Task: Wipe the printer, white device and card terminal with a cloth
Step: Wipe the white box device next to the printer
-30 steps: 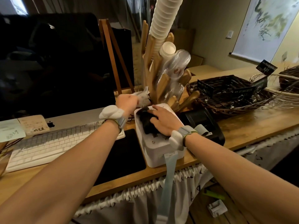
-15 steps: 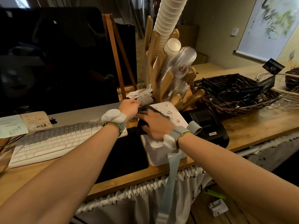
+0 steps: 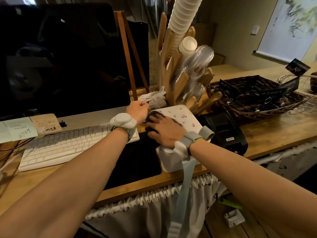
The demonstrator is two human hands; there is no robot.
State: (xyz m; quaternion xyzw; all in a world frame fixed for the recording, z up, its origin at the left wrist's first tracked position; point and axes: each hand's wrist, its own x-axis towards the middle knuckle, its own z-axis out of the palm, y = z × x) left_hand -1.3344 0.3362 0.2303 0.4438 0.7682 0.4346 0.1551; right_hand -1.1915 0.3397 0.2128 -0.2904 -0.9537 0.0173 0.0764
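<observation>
Here the left hand (image 3: 137, 111) is curled at the back-left corner of the white device (image 3: 181, 115); whether it grips anything I cannot tell. Just right of it, the right hand (image 3: 165, 130) presses the dark cloth (image 3: 154, 115) with flat, spread fingers onto the device's left edge. Most of the top lies rightward of the cloth. The black receipt printer (image 3: 224, 133) stands beyond, nearer the right hand.

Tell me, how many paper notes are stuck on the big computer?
2. A pale green note at the far left of the monitor's bottom edge; a beige note right beside it, by the apple logo. More may be hidden beyond the picture's edge.
</observation>
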